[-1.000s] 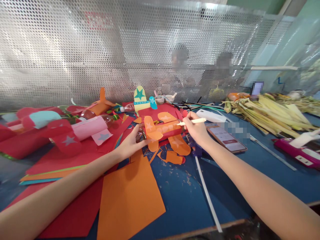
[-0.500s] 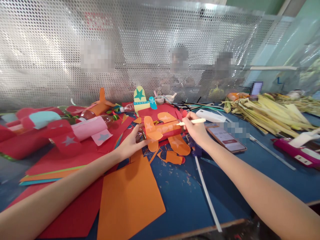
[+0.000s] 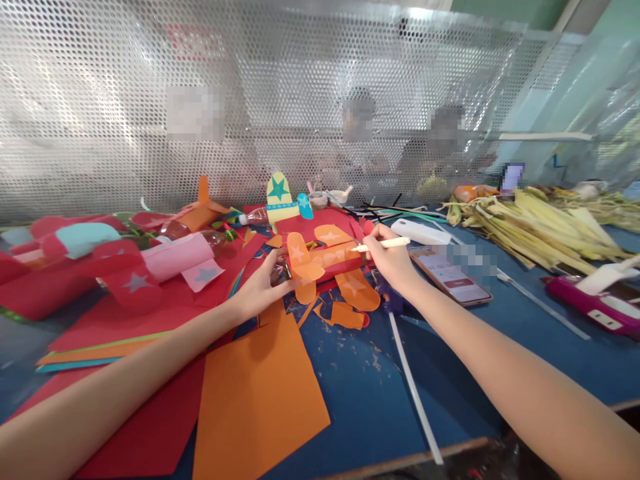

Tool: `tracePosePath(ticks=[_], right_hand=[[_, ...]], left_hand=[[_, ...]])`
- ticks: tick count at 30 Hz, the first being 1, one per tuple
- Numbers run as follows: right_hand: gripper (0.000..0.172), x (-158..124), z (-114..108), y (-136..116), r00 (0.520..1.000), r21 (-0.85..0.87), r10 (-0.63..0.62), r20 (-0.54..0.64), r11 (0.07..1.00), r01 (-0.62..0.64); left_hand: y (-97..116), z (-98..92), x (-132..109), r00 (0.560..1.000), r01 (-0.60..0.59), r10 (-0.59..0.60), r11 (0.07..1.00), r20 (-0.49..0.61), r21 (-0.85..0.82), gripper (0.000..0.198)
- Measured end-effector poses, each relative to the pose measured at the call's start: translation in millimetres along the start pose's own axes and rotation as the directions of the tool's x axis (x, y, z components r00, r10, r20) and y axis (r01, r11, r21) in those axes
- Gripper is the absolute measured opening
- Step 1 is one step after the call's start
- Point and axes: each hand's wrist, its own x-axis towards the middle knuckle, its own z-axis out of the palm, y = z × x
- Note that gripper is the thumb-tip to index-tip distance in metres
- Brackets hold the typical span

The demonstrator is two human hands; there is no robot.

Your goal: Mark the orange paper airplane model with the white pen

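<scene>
An orange and red paper airplane (image 3: 337,257) with pale stars on its wings lies in front of me. My left hand (image 3: 267,283) is closed round its tail end, thumb in front and the other fingers partly hidden. In my right hand (image 3: 390,257) is a cream-coloured marker pen (image 3: 395,243), its tip touching or just over the airplane's orange body. Under the airplane's near wing are orange paper scraps (image 3: 347,315). Behind it stands a yellow paper airplane (image 3: 280,200) with a green star, built on a bottle.
Orange sheet (image 3: 265,400) and stacked red paper (image 3: 115,333) lie at the near left, pink and red paper airplanes (image 3: 173,257) beyond. A glue gun (image 3: 393,300) with a white glue stick, a phone (image 3: 453,277), corn husks (image 3: 540,230) and a magenta power strip (image 3: 590,303) are on the right.
Almost nothing differs. My view has shifted very slightly, while both hands, the marker pen and the airplane keep their places.
</scene>
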Motion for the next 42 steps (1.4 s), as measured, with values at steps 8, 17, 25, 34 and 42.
tracePosePath(ticks=[8,17,25,34,42], right_hand=[[0.017,0.3,-0.2,1.9,1.000,0.005,-0.009,-0.004,1.000,0.009],[0.018,0.6,0.0,4.4,1.000,-0.005,-0.008,0.009,1.000,0.008],[0.017,-0.1,0.6,3.9,0.999,0.001,-0.016,0.036,1.000,0.016],[0.016,0.1,0.8,4.8,0.999,0.003,-0.032,0.020,0.999,0.032],[0.017,-0.1,0.5,2.6,0.999,-0.008,-0.010,0.047,1.000,0.010]], left_hand=[[-0.4,0.0,-0.5,1.000,0.001,-0.001,1.000,-0.007,-0.014,0.058],[-2.5,0.0,0.9,1.000,-0.009,0.009,1.000,0.001,-0.025,0.056],[-0.2,0.4,-0.6,1.000,0.000,0.000,1.000,-0.008,-0.028,0.056],[0.4,0.1,0.0,1.000,0.000,-0.001,1.000,-0.007,-0.009,0.057],[-1.2,0.3,0.0,1.000,-0.008,0.008,1.000,0.000,-0.026,0.055]])
